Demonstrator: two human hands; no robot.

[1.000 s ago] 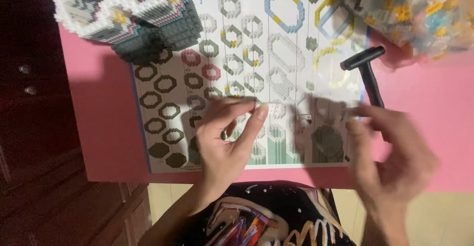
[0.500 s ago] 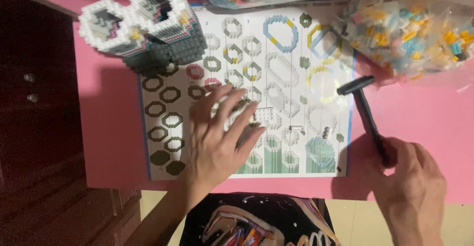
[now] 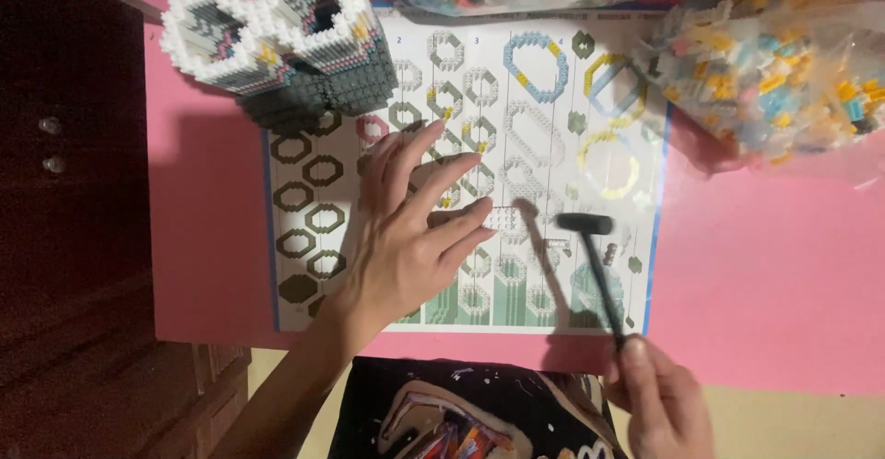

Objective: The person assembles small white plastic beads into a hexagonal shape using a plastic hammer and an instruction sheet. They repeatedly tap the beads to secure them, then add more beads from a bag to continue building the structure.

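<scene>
Two hands are at work: the left hand [image 3: 406, 238] spread flat with nothing in its grasp, and the right hand [image 3: 659, 404] closed round the handle of the one small black hammer [image 3: 590, 256]. Under the flat palm lies one printed instruction sheet [image 3: 553, 100], and beyond its fingertips stand two brick-built hexagonal towers [image 3: 277, 44] joined side by side. Two clear bags of loose bricks [image 3: 784, 72] lie beyond the hammer's head, and one white brick strip [image 3: 505, 218] sits between fingertips and hammer head.

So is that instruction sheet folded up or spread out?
Spread out: the instruction sheet lies flat on the pink table, the left hand pressing it.
</scene>
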